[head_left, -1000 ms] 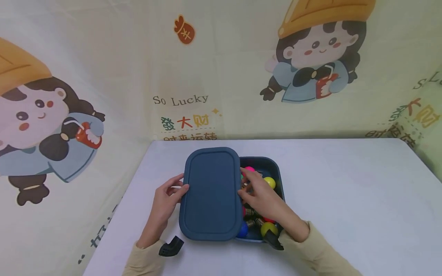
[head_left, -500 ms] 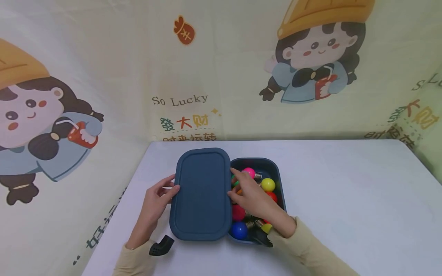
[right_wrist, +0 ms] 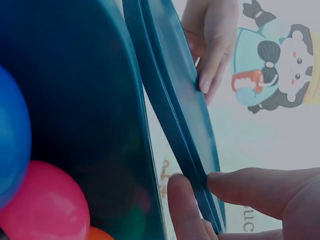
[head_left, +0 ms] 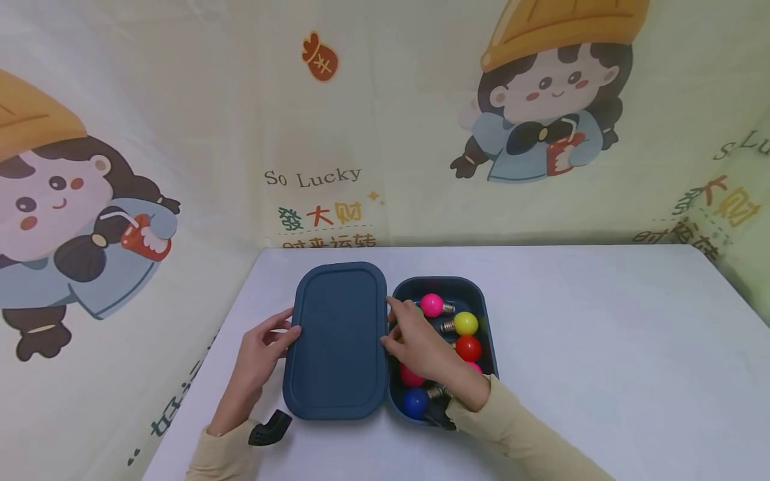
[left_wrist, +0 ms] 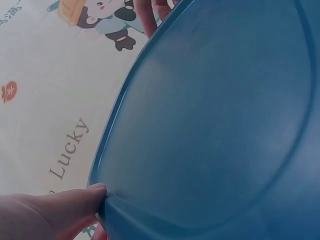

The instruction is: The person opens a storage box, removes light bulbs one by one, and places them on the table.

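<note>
A dark blue rectangular lid (head_left: 337,341) with rounded corners is held between both hands, just left of a matching box. My left hand (head_left: 257,357) pinches the lid's left edge, thumb on top. My right hand (head_left: 424,341) grips its right edge between thumb and fingers, as the right wrist view shows, and reaches across the box (head_left: 488,334). Inside the box lie several coloured light bulbs, among them a pink bulb (head_left: 431,305), a yellow bulb (head_left: 466,324), a red bulb (head_left: 468,348) and a blue bulb (head_left: 416,403). The right hand and sleeve hide part of the contents.
A white table (head_left: 589,347) extends well to the right of the box. Behind and to the left hangs a printed cloth (head_left: 415,133) with cartoon figures and lettering. Black wrist mounts, such as the left mount (head_left: 271,428), sit by both sleeves.
Both hands have carried the lid leftward, from partly over the box to beside it. More of the bulbs now show. The box has stayed roughly in place.
</note>
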Tool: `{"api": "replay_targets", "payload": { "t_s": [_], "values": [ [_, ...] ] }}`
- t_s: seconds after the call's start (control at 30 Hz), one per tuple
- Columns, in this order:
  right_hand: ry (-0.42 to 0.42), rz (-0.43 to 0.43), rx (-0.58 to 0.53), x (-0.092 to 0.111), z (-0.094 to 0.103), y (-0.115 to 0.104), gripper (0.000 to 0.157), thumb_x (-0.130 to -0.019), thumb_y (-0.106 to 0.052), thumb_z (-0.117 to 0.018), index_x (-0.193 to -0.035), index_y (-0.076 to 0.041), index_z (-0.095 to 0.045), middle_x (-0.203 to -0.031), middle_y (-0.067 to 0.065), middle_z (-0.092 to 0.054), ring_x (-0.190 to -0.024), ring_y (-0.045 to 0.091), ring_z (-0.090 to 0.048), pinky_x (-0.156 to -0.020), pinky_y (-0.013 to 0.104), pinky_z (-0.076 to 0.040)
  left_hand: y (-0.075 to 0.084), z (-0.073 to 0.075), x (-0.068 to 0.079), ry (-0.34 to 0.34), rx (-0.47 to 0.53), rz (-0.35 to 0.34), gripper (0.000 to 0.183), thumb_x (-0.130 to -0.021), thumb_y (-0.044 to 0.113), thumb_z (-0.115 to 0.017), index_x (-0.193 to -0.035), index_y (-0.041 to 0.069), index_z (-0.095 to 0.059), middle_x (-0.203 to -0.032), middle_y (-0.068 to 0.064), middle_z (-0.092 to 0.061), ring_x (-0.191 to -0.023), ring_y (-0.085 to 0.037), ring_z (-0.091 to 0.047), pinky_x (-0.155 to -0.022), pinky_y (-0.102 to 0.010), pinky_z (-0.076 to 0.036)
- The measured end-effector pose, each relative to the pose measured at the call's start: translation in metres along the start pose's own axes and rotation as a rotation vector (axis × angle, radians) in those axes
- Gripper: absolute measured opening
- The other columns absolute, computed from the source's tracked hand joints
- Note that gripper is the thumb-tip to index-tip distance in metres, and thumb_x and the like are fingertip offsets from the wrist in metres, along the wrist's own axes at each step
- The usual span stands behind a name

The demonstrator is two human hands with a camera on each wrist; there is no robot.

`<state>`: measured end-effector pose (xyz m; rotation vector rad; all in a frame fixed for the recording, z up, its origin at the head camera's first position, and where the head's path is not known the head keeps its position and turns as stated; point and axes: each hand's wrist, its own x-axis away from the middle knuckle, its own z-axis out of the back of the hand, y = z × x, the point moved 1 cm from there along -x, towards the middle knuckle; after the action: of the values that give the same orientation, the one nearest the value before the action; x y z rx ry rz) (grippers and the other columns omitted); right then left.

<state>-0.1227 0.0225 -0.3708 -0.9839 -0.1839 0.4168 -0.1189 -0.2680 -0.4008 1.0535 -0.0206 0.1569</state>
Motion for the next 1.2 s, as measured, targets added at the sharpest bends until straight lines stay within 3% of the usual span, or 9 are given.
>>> {"api": "replay_targets", "payload": {
  "t_s": [0.47,1.0,1.2],
  "values": [
    [-0.05,0.002,0.028,-0.013,-0.013,-0.006,0.066,-0.093,-0.004,-0.067,-0.148,0.008,-0.033,-0.119,0.022,-0.053,-0.094,0.022,-0.064,-0.074,0.028,-0.06,-0.011,0.01,-0.005,0.007,-0.006,0.045,0.052,-0.098,0.032,-0.064,-0.144,0.012,-0.052,-0.12,-0.014,-0.057,-0.091,-0.012,-0.057,-0.076,-0.017,-0.055],
    [-0.172,-0.02,0.066,-0.033,-0.024,-0.011,0.065,-0.091,-0.004,-0.069,-0.145,0.007,-0.035,-0.115,0.021,-0.049,-0.078,0.016,-0.057,-0.065,0.024,-0.054,-0.03,0.012,-0.012,0.022,-0.055,0.083,0.048,-0.099,0.027,-0.063,-0.142,0.007,-0.054,-0.121,-0.018,-0.059,-0.088,-0.012,-0.059,-0.071,-0.017,-0.054],
    [-0.22,-0.047,0.156,-0.04,-0.027,-0.013,0.056,-0.093,-0.01,-0.068,-0.139,0.008,-0.041,-0.108,0.019,-0.049,-0.087,0.022,-0.051,-0.074,0.031,-0.054,-0.036,0.013,-0.014,0.02,-0.05,0.098,0.048,-0.098,0.026,-0.065,-0.141,0.007,-0.055,-0.12,-0.017,-0.059,-0.086,-0.008,-0.058,-0.07,-0.017,-0.054]
  ]
}}
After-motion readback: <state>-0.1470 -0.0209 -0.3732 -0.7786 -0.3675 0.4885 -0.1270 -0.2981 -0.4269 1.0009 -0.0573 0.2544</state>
